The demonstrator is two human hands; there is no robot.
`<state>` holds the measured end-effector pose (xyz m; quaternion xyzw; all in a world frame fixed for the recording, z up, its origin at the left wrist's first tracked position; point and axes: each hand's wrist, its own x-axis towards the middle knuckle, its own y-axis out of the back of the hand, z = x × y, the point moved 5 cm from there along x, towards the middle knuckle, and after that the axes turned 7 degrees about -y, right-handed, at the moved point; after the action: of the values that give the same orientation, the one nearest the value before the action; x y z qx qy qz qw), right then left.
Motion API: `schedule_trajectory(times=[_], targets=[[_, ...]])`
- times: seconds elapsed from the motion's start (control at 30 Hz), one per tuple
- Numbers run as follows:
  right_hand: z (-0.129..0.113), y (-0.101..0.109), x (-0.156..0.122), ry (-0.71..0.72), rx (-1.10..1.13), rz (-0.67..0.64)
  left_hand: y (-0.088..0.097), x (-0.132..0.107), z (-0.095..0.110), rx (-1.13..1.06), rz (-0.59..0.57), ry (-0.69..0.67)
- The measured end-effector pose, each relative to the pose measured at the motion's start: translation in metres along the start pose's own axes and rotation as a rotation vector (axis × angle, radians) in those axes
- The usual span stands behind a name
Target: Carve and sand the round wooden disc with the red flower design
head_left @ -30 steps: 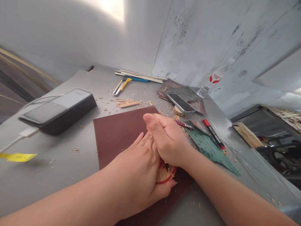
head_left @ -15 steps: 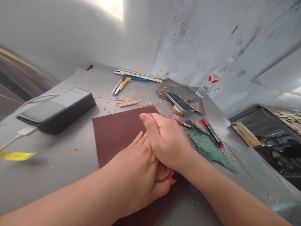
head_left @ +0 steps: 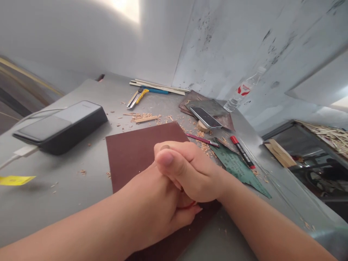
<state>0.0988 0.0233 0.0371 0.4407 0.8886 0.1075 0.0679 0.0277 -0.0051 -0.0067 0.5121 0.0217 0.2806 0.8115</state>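
My left hand (head_left: 160,203) is closed over the dark red-brown sheet (head_left: 136,148), its thumb and fingers around a pale wooden piece with a red line (head_left: 187,206), mostly hidden. My right hand (head_left: 187,170) is wrapped in a fist, pressed against the back of the left hand's fingers. A small brown rounded end (head_left: 165,147) shows above the right thumb; the rest of that object is covered, so its kind cannot be made out.
Behind the sheet lie wood shavings (head_left: 145,118) and a yellow utility knife (head_left: 138,97). A black power bank (head_left: 62,125) stands left. To the right are a phone (head_left: 206,117), a purple-red slim tool (head_left: 202,140), green sandpaper (head_left: 239,168), a marker (head_left: 243,152) and a water bottle (head_left: 241,90).
My right hand has come down and nearer, its thumb now pointing more toward me, and the brown rounded end now shows. The slim tool behind it is more uncovered. The view has shifted slightly.
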Motion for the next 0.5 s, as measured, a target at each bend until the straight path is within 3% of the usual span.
schedule_trajectory(times=[0.23,0.43,0.5], targets=[[0.017,0.012,-0.01,0.112,0.289,0.151,0.003,0.006,-0.002,-0.01,-0.085,0.036],[0.014,0.046,-0.022,0.068,0.155,0.604,-0.01,0.003,-0.002,0.235,-0.104,0.104],[0.009,0.051,-0.027,0.07,0.158,0.663,-0.013,0.0,-0.001,0.297,-0.06,0.117]])
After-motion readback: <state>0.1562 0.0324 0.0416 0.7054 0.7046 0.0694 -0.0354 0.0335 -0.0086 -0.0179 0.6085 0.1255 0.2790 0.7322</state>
